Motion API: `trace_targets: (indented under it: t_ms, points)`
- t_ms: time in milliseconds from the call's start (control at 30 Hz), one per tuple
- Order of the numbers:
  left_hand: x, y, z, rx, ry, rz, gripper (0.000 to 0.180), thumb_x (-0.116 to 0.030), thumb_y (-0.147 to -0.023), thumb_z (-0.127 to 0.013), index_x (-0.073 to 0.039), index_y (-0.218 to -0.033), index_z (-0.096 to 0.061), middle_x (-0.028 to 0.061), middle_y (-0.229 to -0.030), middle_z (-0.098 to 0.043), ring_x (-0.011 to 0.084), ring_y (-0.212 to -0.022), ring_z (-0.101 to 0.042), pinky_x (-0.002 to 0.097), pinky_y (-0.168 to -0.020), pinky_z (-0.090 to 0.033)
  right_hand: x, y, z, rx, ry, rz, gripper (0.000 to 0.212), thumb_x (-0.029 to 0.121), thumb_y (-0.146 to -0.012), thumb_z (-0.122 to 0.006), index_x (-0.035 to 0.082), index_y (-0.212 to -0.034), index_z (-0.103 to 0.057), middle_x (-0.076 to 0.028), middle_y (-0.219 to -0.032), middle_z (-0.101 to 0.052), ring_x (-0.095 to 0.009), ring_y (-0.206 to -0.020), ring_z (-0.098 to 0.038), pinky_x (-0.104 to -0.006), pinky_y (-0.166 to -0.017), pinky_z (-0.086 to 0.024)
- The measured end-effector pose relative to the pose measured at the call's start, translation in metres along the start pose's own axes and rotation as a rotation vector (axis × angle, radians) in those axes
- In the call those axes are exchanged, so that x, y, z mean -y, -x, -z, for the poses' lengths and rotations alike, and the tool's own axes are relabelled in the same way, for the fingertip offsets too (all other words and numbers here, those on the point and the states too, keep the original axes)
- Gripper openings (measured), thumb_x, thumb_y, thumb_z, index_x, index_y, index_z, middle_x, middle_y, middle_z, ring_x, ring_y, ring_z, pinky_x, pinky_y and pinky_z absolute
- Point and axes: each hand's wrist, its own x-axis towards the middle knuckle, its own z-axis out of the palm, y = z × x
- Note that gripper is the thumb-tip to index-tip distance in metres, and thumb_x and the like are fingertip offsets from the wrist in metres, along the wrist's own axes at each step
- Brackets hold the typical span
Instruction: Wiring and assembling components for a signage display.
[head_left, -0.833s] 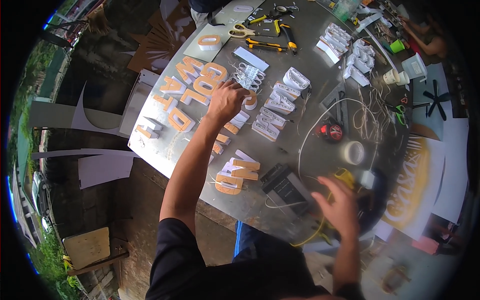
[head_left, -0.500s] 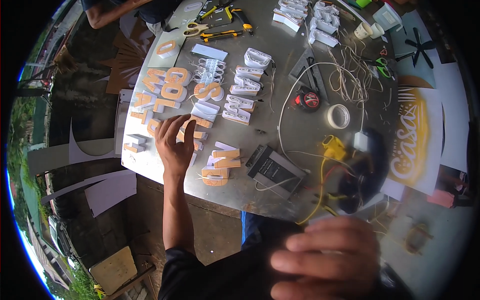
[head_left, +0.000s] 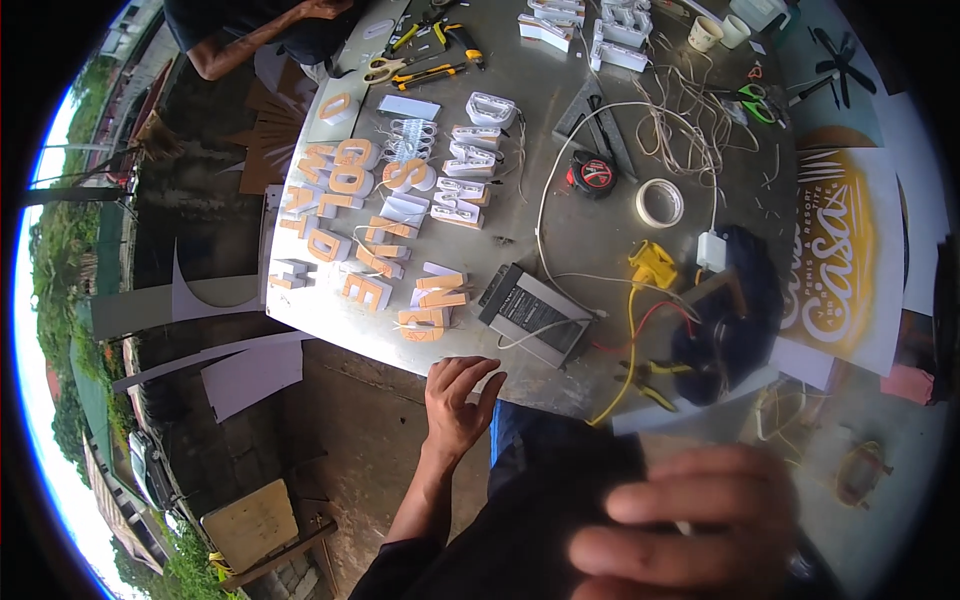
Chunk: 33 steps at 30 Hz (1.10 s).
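Note:
My left hand is just off the table's near edge, fingers curved and thumb apart, with nothing visible in it. Closest to it lie letter-shaped blocks with tan faces and white sides. Close to the camera at the lower right is my right hand, blurred, its fingers spread and nothing seen between them; its palm is hidden. A metal-cased power supply with a white cable lies beyond both hands. Right of it are a yellow connector on a yellow cord and yellow-handled pliers.
More letter blocks stand in rows on the metal table. A tape measure, a tape roll, a set square and tangled wires lie farther right. Another person's arm is at the far left.
My left hand has moved from above the letter blocks back toward me and rightward, to the table's near edge. My right hand has shifted slightly right. The view has turned a little.

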Motion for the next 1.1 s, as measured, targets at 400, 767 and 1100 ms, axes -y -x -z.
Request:
trace_targets:
  t_ms: [400,767,1100]
  points:
    - [-0.296,-0.014,0.0,0.213,1.613,-0.133,0.072,-0.043,-0.111,-0.028,0.014,-0.1,-0.069,0.0296,-0.085,-0.071,0.0385,-0.071,-0.072,0.0423,-0.062,-0.06,-0.053,0.118,0.142,-0.007,0.11,-0.22,0.03,0.014,-0.089,-0.075,-0.007,-0.11,-0.072,-0.018,-0.103,-0.074,-0.03,-0.09,-0.071,-0.0361,-0.078,-0.056]
    - [-0.347,0.03,-0.062,0.567,1.728,-0.091,0.085,-0.06,-0.107,-0.032,0.019,-0.116,-0.061,0.0303,-0.095,-0.072,0.0411,-0.079,-0.074,0.0445,-0.071,-0.063,-0.106,0.206,0.166,0.139,0.175,-0.445,0.031,0.008,-0.084,-0.078,0.0,-0.113,-0.073,-0.013,-0.103,-0.074,-0.031,-0.092,-0.069,-0.0403,-0.082,-0.054]
    - [-0.361,-0.028,-0.061,0.214,-0.093,-0.105,0.027,-0.012,-0.098,-0.049,-0.015,-0.074,-0.06,-0.0024,-0.068,-0.056,0.0127,-0.061,-0.058,0.0299,-0.057,-0.047,-0.188,0.263,0.18,0.209,0.464,-0.622,0.027,0.017,-0.091,-0.074,0.003,-0.113,-0.071,-0.011,-0.099,-0.072,-0.03,-0.092,-0.068,-0.0413,-0.081,-0.053]
